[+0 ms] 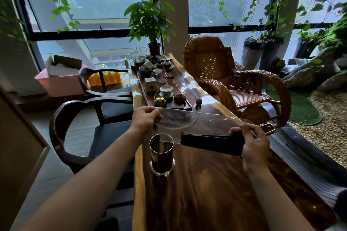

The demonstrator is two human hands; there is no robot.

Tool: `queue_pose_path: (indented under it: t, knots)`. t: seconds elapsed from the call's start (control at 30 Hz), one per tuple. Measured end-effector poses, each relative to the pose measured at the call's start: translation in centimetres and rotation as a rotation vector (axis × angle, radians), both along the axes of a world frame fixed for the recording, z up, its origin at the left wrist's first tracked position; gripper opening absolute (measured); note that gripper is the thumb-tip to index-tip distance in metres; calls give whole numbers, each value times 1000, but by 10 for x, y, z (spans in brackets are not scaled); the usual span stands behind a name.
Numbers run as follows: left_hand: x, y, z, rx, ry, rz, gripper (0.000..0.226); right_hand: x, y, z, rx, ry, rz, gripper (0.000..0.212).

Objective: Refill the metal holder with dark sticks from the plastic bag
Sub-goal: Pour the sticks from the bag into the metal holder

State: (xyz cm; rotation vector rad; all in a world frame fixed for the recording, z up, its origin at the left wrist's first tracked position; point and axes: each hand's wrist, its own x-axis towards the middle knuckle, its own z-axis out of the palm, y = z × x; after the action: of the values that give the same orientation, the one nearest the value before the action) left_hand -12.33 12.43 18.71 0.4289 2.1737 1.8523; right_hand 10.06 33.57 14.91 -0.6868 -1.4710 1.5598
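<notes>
Plastic bag (189, 124) of dark sticks (210, 141) pinched by both hands (145, 118) (253, 141), above metal holder (161, 154) rim

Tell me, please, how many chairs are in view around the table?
3: a dark wooden armchair nearest on the left, a second dark armchair behind it, and a wicker rocking chair on the right. Others may be hidden.

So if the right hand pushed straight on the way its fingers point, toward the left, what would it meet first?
Probably the metal holder. The right hand grips the dark sticks inside the plastic bag, pointing leftward at the holder's open rim; depth is unclear, so the sticks might pass just behind it.
</notes>
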Motion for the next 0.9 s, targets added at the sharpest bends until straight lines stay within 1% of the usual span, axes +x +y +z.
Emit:
queue_pose_path:
  t: [0.1, 0.17, 0.37, 0.53, 0.73, 0.9]
  knots:
    - [0, 8, -13, 62, -140, 57, 15, -8, 6, -4, 39, -39, -15, 12]
    - [-2, 9, -20, 81, -179, 82, 14, -15, 8, -4, 63, -50, -7, 13]
    - [-11, 3, -38, 63, -247, 116, 12, -30, 12, -5, 109, -90, 41, 19]
    - [-19, 0, -51, 62, -303, 156, 13, -41, 13, -4, 153, -120, 73, 17]
    - [-30, -6, -66, 3, -307, 191, 12, -52, 9, 8, 310, -175, 118, 14]
    - [-36, -11, -74, 9, -337, 211, 10, -64, 6, 17, 349, -184, 142, 15]
